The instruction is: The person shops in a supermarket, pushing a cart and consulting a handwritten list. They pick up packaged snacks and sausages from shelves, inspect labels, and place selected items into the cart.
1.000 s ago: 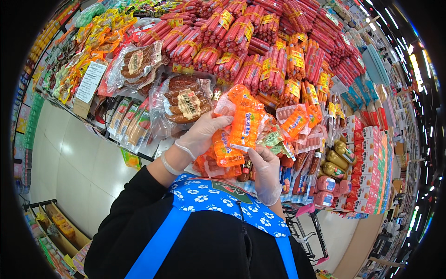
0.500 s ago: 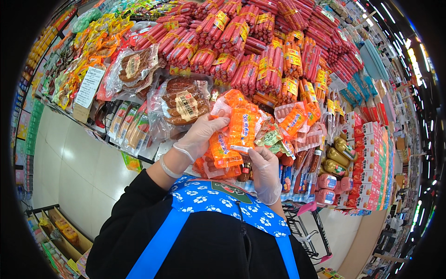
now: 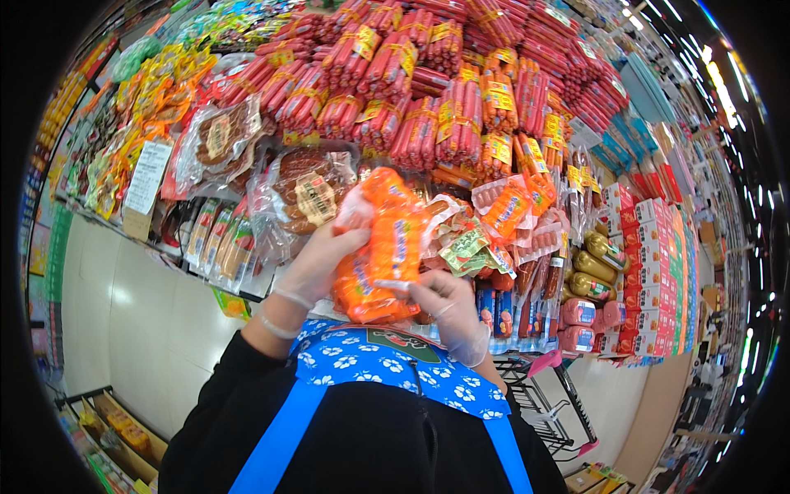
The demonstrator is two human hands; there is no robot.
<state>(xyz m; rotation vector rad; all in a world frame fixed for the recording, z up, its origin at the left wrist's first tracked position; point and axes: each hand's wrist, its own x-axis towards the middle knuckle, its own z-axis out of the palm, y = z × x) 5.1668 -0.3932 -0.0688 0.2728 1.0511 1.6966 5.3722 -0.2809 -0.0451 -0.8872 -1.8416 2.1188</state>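
Note:
Several orange plastic packs of small sausages (image 3: 397, 239) are fanned out in front of my chest, slightly blurred. My left hand (image 3: 321, 259), in a clear thin glove, is closed round their left side. With gloved fingers, my right hand (image 3: 454, 313) pinches the lower end of the front pack. More orange packs with pink sausages (image 3: 504, 210) lie on the display just right of them, beside a green-labelled pack (image 3: 469, 249). To the left lies a large clear vacuum bag of brown sausage (image 3: 309, 193).
Bundled red sausages (image 3: 395, 62) with yellow labels are heaped at the back. At right stand green-gold rolls (image 3: 599, 267) and stacked red-white boxes (image 3: 646, 247). A black cart (image 3: 550, 403) with pink trim stands below right, and shelving (image 3: 115, 428) below left.
Both hands have shifted left and slightly down with the orange packs. The packs have come closer together, and the grips look the same. The view has moved a little.

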